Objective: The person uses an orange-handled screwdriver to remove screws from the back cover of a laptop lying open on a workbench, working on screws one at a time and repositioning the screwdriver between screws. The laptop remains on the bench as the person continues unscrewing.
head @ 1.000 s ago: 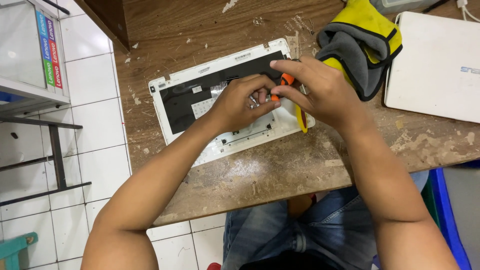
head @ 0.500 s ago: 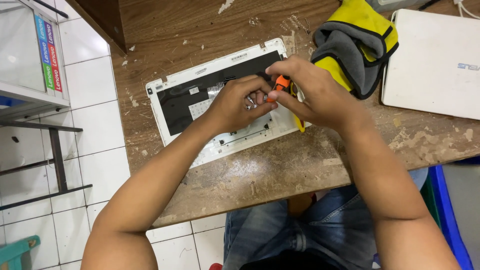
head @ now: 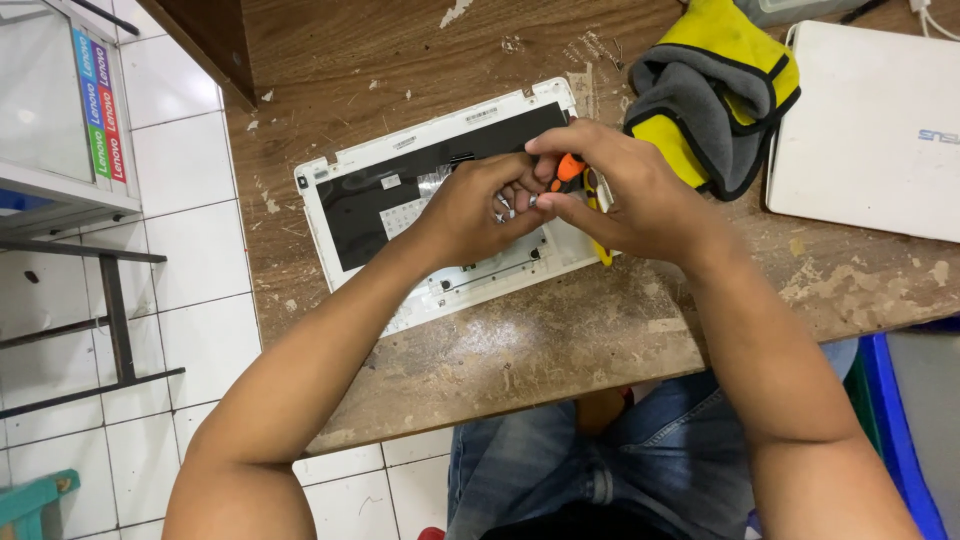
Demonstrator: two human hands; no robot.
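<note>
Both hands meet over the white laptop shell [head: 440, 215], which lies open-side-up and skewed near the counter's [head: 560, 340] left edge, its lower corner close to the front edge.

Left hand [head: 470, 205]: fingers curled, tips pressed down on the shell's middle, right against the other hand. Whether its grip is pinching a small part or only bracing, can't tell; the fingertips are bunched and hidden.

Right hand [head: 625, 190]: grip clamped on an orange-handled tool [head: 568, 170], thumb and forefinger around the orange part, tip pointing down into the shell between the two hands. The working end is hidden. A yellow strip [head: 600, 245] sticks out below the palm toward the front edge; could be part of the same tool, can't tell.

Shell: black inner panel [head: 370, 200] on its left half, white frame around it, a slot row along its near side.

Around it:
- yellow and grey cloth [head: 715, 95], bunched, just right of the hands, toward the back edge
- closed white laptop [head: 870, 130] at the counter's right edge, just beside the cloth
- counter top is worn wood, flecked with white chips
- blue bin [head: 895, 430] below the right front corner
- metal rack [head: 60, 190] on white floor tiles, left of the counter

Person seated, jeans [head: 590, 470] under the front edge.
</note>
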